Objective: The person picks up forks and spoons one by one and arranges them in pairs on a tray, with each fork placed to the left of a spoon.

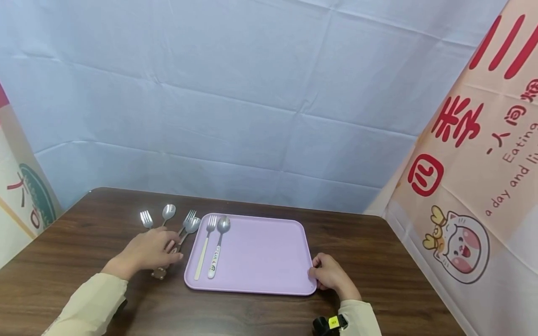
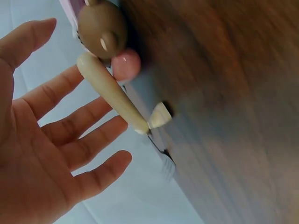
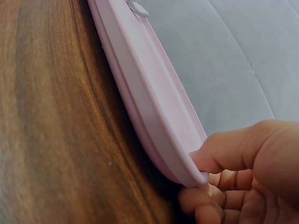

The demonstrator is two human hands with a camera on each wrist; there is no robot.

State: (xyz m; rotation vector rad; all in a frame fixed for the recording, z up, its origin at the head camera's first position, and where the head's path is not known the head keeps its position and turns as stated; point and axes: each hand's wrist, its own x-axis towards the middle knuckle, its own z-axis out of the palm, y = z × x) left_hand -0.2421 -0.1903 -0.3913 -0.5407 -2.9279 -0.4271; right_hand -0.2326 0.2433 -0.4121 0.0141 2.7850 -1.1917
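My left hand [image 1: 147, 249] reaches over several loose forks and spoons left of the tray, fingers spread. In the left wrist view its straight fingers lie along a cream handle [image 2: 110, 91], the thumb held away from it. Beside that handle are a brown bear-head handle end [image 2: 102, 30] and a pink round end [image 2: 126, 66]. Between thumb and fingers, my right hand [image 1: 329, 275] pinches the near right corner area of the pale purple tray [image 1: 260, 252]. On the tray's left side lie a white-handled fork [image 1: 203, 254] and a spoon [image 1: 216, 252] with a patterned handle, side by side.
Past my left hand, a fork [image 1: 146, 219] and a spoon [image 1: 169, 212] show their heads; another fork [image 1: 190, 217] and spoon [image 1: 192, 226] lie close to the tray's left rim. A pale cloth [image 1: 235, 116] hangs behind the brown wooden table [image 1: 357, 247].
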